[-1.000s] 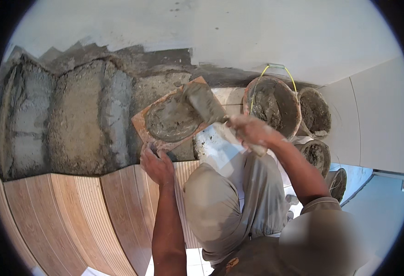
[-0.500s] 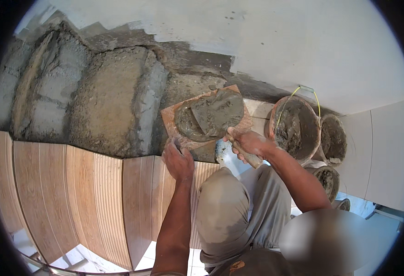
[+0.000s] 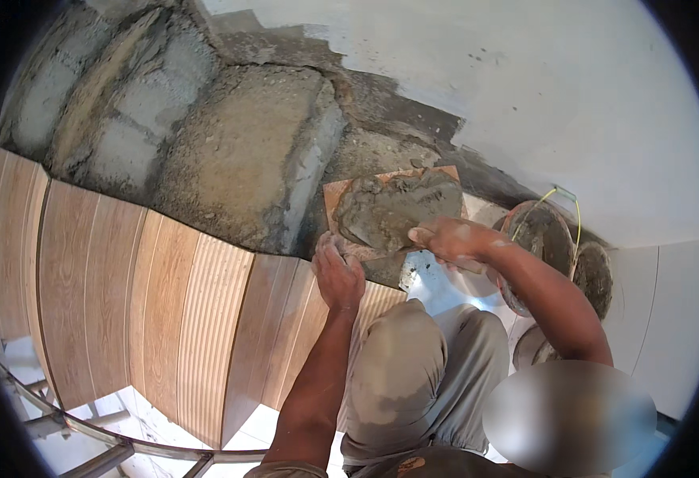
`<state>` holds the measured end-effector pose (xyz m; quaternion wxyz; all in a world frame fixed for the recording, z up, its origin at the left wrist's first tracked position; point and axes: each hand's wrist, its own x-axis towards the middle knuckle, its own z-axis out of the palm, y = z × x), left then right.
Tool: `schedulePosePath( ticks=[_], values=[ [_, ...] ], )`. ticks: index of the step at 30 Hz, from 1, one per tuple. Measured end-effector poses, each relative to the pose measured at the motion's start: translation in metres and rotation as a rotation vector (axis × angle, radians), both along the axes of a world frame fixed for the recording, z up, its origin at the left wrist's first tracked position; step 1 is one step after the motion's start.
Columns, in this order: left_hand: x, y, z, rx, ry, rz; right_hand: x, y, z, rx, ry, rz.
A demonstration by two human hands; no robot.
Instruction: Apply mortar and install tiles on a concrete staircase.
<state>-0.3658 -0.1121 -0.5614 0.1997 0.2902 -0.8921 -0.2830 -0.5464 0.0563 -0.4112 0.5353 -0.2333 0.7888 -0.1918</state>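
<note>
A reddish-brown tile [image 3: 335, 194] carries a thick layer of wet grey mortar [image 3: 397, 205] on its upturned face. My left hand [image 3: 339, 272] is closed on the tile's near left corner. Over the near right part of the mortar, my right hand [image 3: 454, 240] is wrapped round the handle of a trowel [image 3: 473, 266]. The trowel's blade is hidden by the hand and the mortar.
Bare cement steps [image 3: 238, 151] run left along the white wall [image 3: 564, 95]. Wood-look tiled steps [image 3: 94, 255] lie nearer me, by a metal rail [image 3: 102, 430]. Mortar-smeared buckets, one with a yellow handle [image 3: 579, 231], stand at the right.
The view has swung, shifting the scene right. The trowel blade, visible flat on the mortar before, is now out of sight. The mortar's surface looks rougher. My left hand stays at the tile's corner.
</note>
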Motion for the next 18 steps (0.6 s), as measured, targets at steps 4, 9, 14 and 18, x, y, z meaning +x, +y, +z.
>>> schedulePosePath(
  ticks=[4, 9, 14, 18],
  values=[
    [-0.001, 0.002, 0.004, 0.047, -0.011, 0.067, -0.006, 0.026, -0.014, -0.194, 0.128, 0.103],
    [0.001, -0.005, 0.002, -0.041, -0.008, -0.023, -0.012, 0.007, 0.016, -0.072, 0.095, -0.251],
    [0.001, -0.001, 0.007, 0.035, -0.046, -0.009, -0.02, -0.016, 0.002, 0.004, -0.024, -0.187],
    [0.0, 0.001, 0.006, 0.053, -0.063, 0.032, -0.012, -0.027, 0.017, 0.117, -0.012, 0.086]
  ],
)
